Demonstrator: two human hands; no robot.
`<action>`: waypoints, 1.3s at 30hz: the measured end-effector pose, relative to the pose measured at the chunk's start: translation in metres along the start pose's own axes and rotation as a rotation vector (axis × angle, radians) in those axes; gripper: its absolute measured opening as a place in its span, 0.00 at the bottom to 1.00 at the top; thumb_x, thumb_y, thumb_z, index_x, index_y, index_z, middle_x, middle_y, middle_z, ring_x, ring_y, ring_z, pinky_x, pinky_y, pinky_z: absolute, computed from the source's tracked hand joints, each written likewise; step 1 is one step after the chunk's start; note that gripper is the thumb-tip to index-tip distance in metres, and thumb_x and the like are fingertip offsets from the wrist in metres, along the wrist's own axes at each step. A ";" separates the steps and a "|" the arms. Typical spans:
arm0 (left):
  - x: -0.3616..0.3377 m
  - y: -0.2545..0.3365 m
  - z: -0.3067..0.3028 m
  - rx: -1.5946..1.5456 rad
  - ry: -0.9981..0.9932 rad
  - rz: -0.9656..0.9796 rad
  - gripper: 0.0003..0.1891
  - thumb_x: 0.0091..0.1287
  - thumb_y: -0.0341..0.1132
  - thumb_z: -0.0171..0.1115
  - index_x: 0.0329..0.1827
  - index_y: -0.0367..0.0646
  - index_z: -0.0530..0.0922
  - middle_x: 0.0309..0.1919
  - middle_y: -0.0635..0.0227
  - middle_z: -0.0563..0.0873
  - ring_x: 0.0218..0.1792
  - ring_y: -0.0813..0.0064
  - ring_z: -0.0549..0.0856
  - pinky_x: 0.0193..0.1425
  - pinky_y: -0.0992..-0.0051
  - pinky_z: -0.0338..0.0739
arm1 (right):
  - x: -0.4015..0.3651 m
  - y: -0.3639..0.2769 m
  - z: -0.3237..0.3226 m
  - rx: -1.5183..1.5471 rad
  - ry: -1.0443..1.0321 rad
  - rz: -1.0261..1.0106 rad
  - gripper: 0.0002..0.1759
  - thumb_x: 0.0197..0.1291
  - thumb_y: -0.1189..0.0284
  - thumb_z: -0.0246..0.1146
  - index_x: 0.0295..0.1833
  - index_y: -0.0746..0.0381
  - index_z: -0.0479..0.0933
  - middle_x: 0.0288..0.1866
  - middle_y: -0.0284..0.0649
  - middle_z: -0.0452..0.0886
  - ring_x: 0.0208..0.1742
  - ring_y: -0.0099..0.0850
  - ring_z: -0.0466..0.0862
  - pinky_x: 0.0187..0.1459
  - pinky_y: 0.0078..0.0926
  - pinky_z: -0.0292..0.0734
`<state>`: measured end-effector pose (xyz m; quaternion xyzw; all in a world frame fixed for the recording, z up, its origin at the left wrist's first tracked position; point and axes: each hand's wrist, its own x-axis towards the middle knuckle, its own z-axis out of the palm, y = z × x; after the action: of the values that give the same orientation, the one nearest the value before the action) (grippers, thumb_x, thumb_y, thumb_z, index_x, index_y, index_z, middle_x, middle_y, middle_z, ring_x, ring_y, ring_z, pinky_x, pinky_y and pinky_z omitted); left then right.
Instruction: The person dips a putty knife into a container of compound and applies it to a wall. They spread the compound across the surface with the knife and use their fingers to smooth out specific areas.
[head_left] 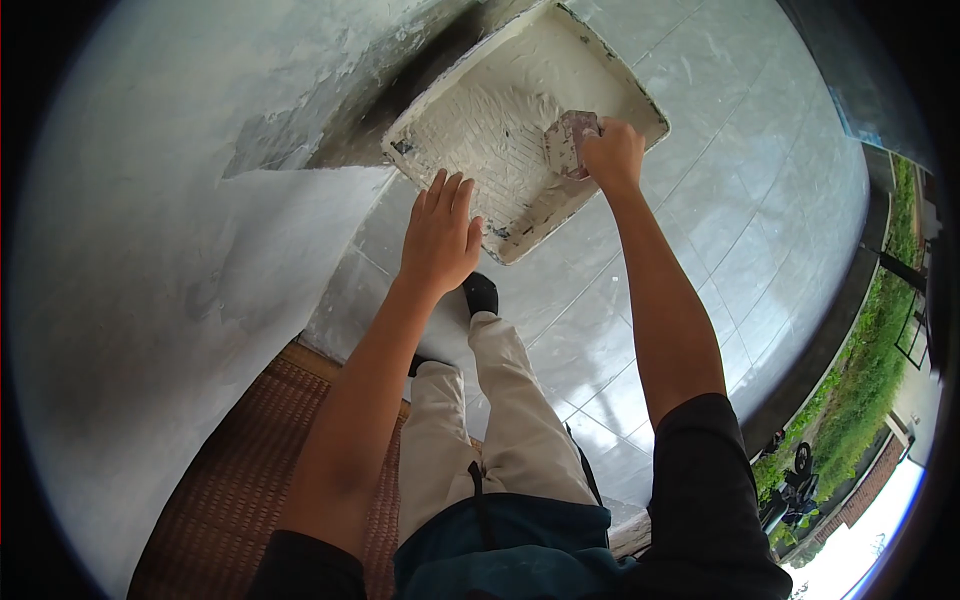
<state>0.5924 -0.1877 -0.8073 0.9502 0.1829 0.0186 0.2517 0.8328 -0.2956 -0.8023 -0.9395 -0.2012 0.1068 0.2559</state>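
Observation:
A paint tray [620, 70] with a ribbed bottom lies on the tiled floor, coated and partly filled with off-white paint or filler. My right hand [615, 155] is closed around the handle of a scraper [570, 145], whose flat, reddish, smeared blade is over the tray's right part. The blade's lower edge is hard to make out against the off-white mix. At the tray's near left rim, my left hand [440, 240] has its fingers stretched out over the edge. Nothing is visible in that hand.
A patchy grey-white wall [180, 260] rises on the left. Below it lies a brown woven mat [270, 460]. Glossy grey floor tiles [700, 200] surround the tray; my feet stand just behind it. At far right are grass [855, 390] and a parked motorcycle [795, 490].

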 end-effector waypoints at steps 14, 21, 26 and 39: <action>-0.034 -0.020 -0.018 0.015 -0.002 -0.077 0.26 0.66 0.32 0.57 0.66 0.32 0.64 0.65 0.47 0.70 0.71 0.44 0.63 0.74 0.53 0.58 | -0.039 0.029 0.034 0.756 -0.307 0.375 0.14 0.60 0.75 0.64 0.50 0.70 0.82 0.37 0.43 0.87 0.37 0.32 0.87 0.40 0.30 0.81; -0.055 -0.029 -0.042 0.067 0.023 -0.114 0.26 0.66 0.33 0.56 0.66 0.33 0.63 0.67 0.49 0.68 0.73 0.47 0.62 0.74 0.52 0.57 | -0.072 -0.007 0.006 1.231 -0.361 0.464 0.16 0.64 0.80 0.59 0.56 0.77 0.75 0.44 0.45 0.84 0.38 0.31 0.87 0.40 0.28 0.86; -0.062 -0.029 -0.069 0.080 0.069 -0.106 0.26 0.65 0.31 0.57 0.65 0.32 0.64 0.66 0.47 0.69 0.72 0.46 0.63 0.74 0.53 0.58 | -0.043 0.025 0.005 0.738 -0.042 0.341 0.12 0.62 0.76 0.62 0.49 0.70 0.78 0.43 0.45 0.85 0.38 0.34 0.87 0.39 0.32 0.82; -0.043 -0.021 -0.028 0.027 0.043 -0.056 0.27 0.65 0.33 0.57 0.67 0.34 0.63 0.67 0.50 0.68 0.72 0.49 0.62 0.74 0.53 0.57 | 0.002 0.002 0.000 -0.004 0.073 -0.014 0.15 0.57 0.73 0.60 0.49 0.69 0.75 0.41 0.61 0.82 0.47 0.60 0.80 0.49 0.49 0.74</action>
<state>0.5417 -0.1724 -0.7903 0.9473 0.2151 0.0294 0.2355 0.8356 -0.2962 -0.8042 -0.9418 -0.1987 0.0704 0.2618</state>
